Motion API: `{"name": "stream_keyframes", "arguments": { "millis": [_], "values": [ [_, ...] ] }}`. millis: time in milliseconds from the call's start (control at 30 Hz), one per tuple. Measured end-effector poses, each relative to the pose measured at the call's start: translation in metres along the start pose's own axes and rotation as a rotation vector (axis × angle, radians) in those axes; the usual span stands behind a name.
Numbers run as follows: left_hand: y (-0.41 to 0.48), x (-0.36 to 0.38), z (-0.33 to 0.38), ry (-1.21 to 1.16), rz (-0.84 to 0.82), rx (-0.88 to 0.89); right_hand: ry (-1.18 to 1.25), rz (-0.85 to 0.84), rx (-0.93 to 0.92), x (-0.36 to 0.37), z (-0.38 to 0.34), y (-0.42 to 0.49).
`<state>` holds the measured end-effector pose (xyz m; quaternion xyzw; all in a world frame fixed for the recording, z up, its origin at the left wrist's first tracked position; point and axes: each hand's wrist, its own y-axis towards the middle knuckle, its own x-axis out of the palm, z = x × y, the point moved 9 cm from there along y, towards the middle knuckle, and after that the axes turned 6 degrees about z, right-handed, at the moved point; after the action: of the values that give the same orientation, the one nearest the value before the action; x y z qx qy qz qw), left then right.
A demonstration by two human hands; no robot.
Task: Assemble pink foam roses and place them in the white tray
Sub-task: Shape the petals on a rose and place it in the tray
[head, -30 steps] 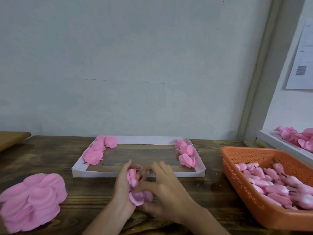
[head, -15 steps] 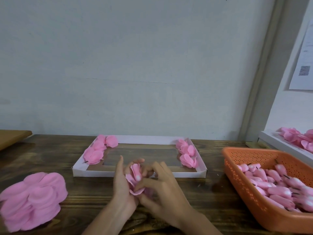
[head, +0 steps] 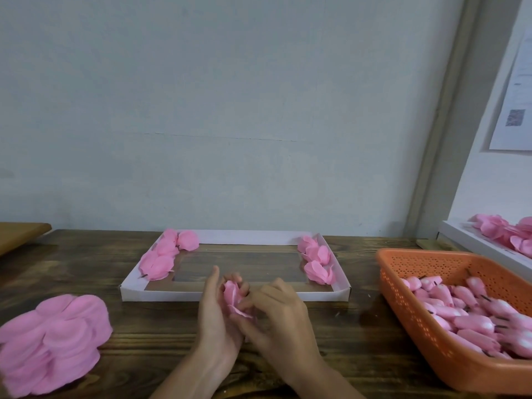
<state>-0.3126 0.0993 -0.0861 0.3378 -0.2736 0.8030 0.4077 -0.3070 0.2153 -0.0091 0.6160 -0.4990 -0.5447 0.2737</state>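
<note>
Now your left hand [head: 214, 318] and right hand [head: 277, 315] both pinch the rose [head: 232, 295], folded tighter than before, just short of the tray [head: 172, 295]. Other roses [head: 161, 257] line its ends; buds [head: 460, 308] fill the basket [head: 403, 306].

Both hands [head: 247, 315] hold a pink foam rose [head: 233, 298].

Upright, cupped left hand [head: 213, 318] round a pink foam rose [head: 233, 295], right hand [head: 277, 315] alongside, pinching its petals.
</note>
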Motion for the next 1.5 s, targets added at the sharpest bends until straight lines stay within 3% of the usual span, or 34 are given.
{"name": "stream_keyframes", "arguments": {
  "millis": [167,333,667,1000,1233,1500],
  "values": [
    [0.004,-0.001,0.004,0.007,-0.009,0.051,-0.038,-0.015,0.035,0.001,-0.002,-0.001],
    [0.005,-0.005,-0.001,0.029,0.015,0.054,-0.007,-0.012,0.242,-0.002,0.011,-0.006],
    [0.0,-0.002,0.006,0.148,-0.031,0.127,0.106,-0.04,0.45,0.007,0.027,-0.014],
    [-0.004,-0.001,0.011,0.239,0.017,0.178,0.001,-0.091,0.204,0.005,0.009,-0.003],
    [-0.008,-0.007,0.018,0.217,0.098,0.182,0.214,-0.093,0.149,0.011,0.006,-0.001],
    [-0.005,0.0,0.019,0.264,-0.015,0.23,0.279,-0.133,0.318,0.011,0.022,0.001]
  ]
}}
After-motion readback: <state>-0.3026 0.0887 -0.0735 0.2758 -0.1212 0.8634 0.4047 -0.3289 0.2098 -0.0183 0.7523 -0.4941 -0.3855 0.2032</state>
